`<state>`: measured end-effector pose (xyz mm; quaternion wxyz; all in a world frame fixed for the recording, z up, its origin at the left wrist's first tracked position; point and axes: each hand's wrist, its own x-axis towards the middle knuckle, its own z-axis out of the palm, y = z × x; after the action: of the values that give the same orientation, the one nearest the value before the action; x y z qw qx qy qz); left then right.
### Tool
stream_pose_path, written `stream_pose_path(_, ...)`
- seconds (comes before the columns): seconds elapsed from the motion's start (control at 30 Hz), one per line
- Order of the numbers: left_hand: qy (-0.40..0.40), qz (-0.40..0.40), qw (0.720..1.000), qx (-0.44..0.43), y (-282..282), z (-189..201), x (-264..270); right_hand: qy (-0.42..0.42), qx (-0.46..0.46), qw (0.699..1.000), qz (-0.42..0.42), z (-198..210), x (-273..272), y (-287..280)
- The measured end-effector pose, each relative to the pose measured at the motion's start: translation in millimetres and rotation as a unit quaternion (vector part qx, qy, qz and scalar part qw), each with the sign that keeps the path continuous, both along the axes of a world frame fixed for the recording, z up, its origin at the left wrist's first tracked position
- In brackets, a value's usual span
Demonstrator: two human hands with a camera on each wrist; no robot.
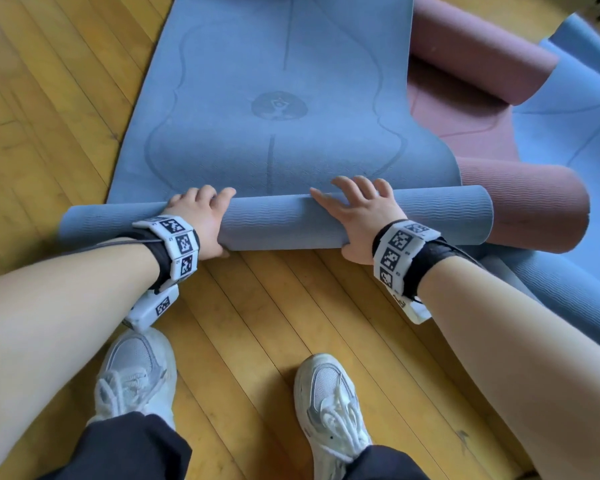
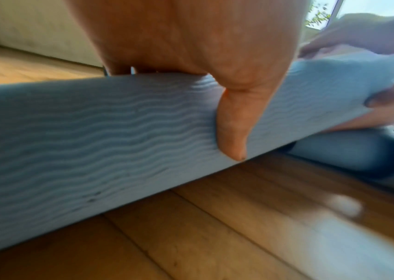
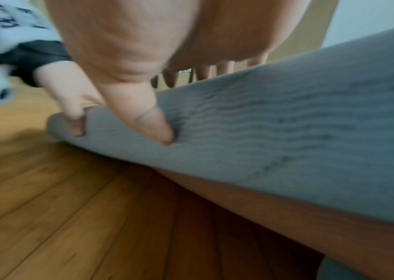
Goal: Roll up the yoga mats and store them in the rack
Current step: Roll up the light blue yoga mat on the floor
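Blue mat: lies on the wooden floor, flat part running away to the far side, printed lines and a round emblem on its top face. Near end wound into a roll lying left to right just beyond the person's shoes. The roll's outer skin has a wavy ribbed texture, plain in the left wrist view.

Left hand: on the left part of the roll, fingers curled over its far side, thumb pressed down the near face. It grips the roll.

Right hand: on the right part of the roll, fingers spread over the top and reaching the flat mat, thumb pressed into the near face. It holds the roll between thumb and fingers.

Pink mat: to the right, partly under the blue mat, curled at both its near and far ends.

Second blue mat: far right, partly overlapping the pink mat.

Wrist bands: white blocks with black square patterns, one on each wrist.
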<state>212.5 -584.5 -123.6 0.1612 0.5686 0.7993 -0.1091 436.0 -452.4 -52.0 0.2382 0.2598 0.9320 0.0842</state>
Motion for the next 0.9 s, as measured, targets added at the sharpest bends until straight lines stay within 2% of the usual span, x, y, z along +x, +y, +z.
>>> stream_pose_path(0.17, -0.042, 0.027, 0.999, 0.002, 8, 7, -8, 0.013, 0.021, 1.000, 0.004, -14, 15, -27)
stream_pose_path(0.37, -0.072, 0.062, 0.995, 0.024, 3, 7, -9, -0.006, 0.035, 0.999, -0.017, -26, 5, -7)
stream_pose_path(0.53, -0.010, 0.036, 0.998, 0.049, -7, 4, -3, -0.013, 0.017, 0.998, -0.063, -27, -10, 2)
stream_pose_path(0.63, 0.032, 0.006, 0.999, 0.020, -9, -3, 0, -0.040, 0.021, 0.996, -0.072, -30, -12, 3)
stream_pose_path(0.77, 0.088, -0.013, 0.996, -0.021, -6, -10, -2, -0.026, 0.049, 0.997, -0.057, -28, -10, 0)
stream_pose_path(0.9, 0.093, -0.015, 0.996, 0.001, 4, -2, -6, -0.006, 0.044, 0.998, -0.043, -19, -10, 2)
